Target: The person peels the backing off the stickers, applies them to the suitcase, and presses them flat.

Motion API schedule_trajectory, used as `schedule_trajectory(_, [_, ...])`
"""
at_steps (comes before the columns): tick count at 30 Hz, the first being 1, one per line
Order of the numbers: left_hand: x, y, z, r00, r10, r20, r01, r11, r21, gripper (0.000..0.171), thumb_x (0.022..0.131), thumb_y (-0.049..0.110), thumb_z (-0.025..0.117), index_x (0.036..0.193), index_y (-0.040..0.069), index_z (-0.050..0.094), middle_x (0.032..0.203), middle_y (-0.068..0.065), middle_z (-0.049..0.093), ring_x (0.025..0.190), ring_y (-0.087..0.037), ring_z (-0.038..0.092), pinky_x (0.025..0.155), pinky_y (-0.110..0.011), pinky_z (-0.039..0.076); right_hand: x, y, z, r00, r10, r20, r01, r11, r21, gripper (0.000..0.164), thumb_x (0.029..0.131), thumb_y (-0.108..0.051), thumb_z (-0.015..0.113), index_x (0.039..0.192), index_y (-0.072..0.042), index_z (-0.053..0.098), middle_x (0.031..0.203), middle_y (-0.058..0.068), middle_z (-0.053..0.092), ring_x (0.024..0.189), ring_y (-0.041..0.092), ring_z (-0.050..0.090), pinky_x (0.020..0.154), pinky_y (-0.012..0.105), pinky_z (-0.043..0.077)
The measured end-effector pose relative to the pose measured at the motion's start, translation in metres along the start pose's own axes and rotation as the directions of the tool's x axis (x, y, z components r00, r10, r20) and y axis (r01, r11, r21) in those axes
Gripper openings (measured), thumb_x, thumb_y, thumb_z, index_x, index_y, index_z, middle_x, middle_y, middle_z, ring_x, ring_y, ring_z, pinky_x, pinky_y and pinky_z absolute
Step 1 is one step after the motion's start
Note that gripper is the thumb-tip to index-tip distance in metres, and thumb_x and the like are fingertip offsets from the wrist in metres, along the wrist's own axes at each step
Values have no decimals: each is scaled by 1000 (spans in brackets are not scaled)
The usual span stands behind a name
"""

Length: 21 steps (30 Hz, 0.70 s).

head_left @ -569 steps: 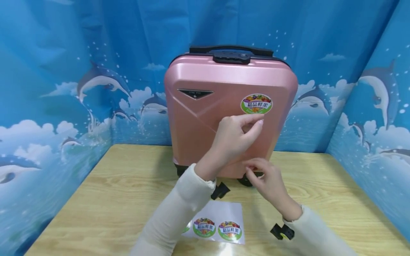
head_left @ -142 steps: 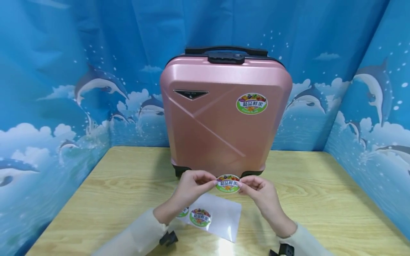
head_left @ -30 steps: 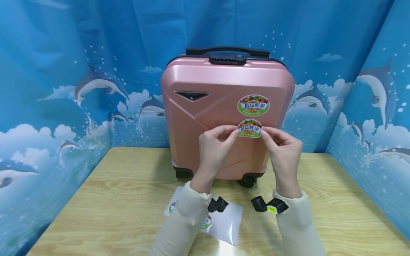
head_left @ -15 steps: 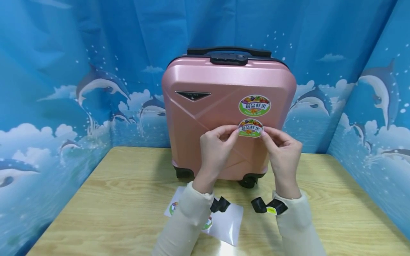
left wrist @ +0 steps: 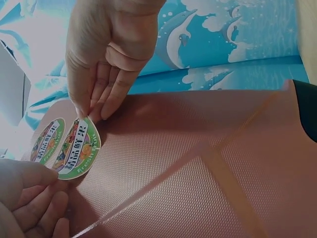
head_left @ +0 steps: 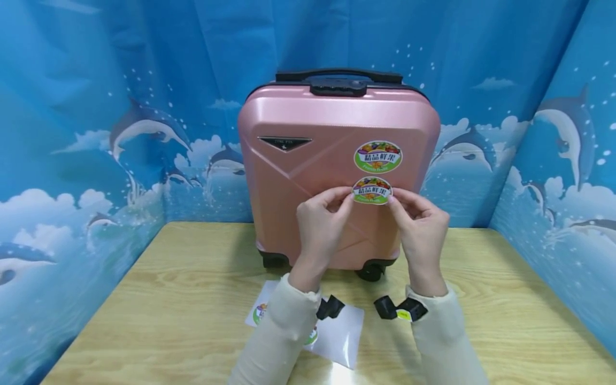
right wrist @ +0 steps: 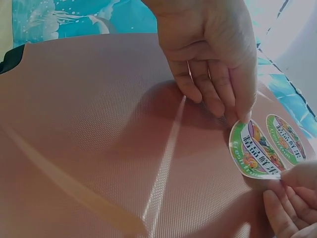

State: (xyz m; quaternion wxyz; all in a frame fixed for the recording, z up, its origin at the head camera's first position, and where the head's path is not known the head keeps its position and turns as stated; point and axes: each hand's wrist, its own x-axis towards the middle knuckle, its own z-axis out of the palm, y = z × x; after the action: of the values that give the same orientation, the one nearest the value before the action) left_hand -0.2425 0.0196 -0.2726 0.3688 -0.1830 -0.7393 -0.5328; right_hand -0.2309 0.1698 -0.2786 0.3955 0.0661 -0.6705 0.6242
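An oval fruit sticker (head_left: pixel 372 191) with a green lower band is pinched at its left edge by my left hand (head_left: pixel 320 224) and at its right edge by my right hand (head_left: pixel 423 222). It lies close against the front of the pink suitcase (head_left: pixel 276 208). Just above is a matching sticker (head_left: pixel 378 156), flat on the shell. In the left wrist view, the held sticker (left wrist: pixel 81 148) spans from thumb to thumb, its face outward. The right wrist view has the held sticker (right wrist: pixel 252 151) slightly bowed beside the upper one.
A backing sheet (head_left: pixel 339 334) with further stickers lies on the wooden table (head_left: pixel 159 310), partly hidden by the left sleeve. The suitcase stands upright on black wheels (head_left: pixel 370 271), a black handle (head_left: pixel 339 74) on top. Blue dolphin curtains (head_left: pixel 202 64) hang behind and at both sides.
Over the earlier frames, both hands took the sticker from near the table up to the suitcase, under the first sticker. In the last second, hands and sticker have barely moved.
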Motion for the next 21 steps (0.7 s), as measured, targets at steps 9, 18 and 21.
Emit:
schedule_trajectory(9, [2,3,-1,990,125,-60,-108,965,238,12,84,22,71,89,13,77,81,2,73,62,-8,62,55,-22,46,1,3,3,999,-30,-22,31,999,37,21,79,-9,76,95,3,72,82,-2,72,69,11,65,64,18,53])
schedule_trajectory(18, [2,3,-2,985,156,-80,-128,952,276,10,84,21,71,87,14,77,81,4,72,64,-5,63,55,-20,47,-1,4,6,997,-62,-50,65,996,55,20,78,-11,76,93,3,73,86,8,71,69,12,64,63,17,52])
schedule_trajectory(21, [3,2,-1,986,150,-70,-127,956,263,10,85,21,70,86,14,77,78,4,71,63,-4,62,56,-19,46,-1,4,6,995,-81,-64,83,996,44,19,78,-9,76,93,2,73,88,12,70,70,12,63,63,17,52])
